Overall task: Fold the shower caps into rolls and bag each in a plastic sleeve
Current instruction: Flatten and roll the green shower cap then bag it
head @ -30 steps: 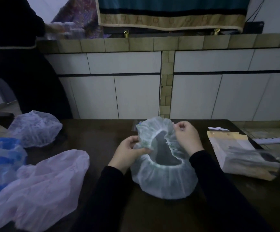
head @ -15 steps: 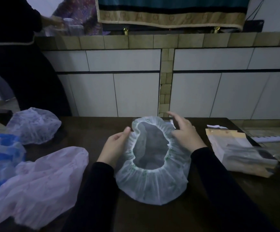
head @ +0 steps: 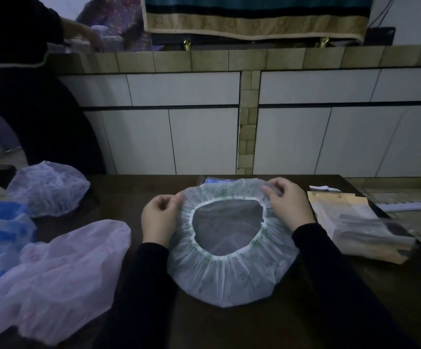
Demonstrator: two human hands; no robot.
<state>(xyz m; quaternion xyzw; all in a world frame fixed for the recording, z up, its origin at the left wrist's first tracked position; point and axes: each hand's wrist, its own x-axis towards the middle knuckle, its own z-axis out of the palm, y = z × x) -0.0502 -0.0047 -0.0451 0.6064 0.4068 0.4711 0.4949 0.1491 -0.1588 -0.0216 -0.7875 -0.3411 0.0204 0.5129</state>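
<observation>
Blue cap [head: 0, 222]: cut by left edge, only part visible. Pink cap [head: 53, 278]: lower left corner runs off frame. Bystander [head: 15, 96] at counter: head cut by top edge, hand [head: 91, 37] blurred, items under it unreadable. Sleeve pack [head: 355, 227]: blurred, contents unclear. Blue packet [head: 217, 180] mostly hidden behind white cap [head: 229, 273]. Right fingertips [head: 269, 191] smeared.

Both hands forward, left [head: 159, 215] and right [head: 287, 201], fingers curled, pinching.

Dark wooden table [head: 134, 192] — white shower cap [head: 229, 275], pink cap [head: 61, 268], blue cap [head: 0, 222], lavender cap [head: 48, 187], sleeve stack [head: 355, 227].
</observation>
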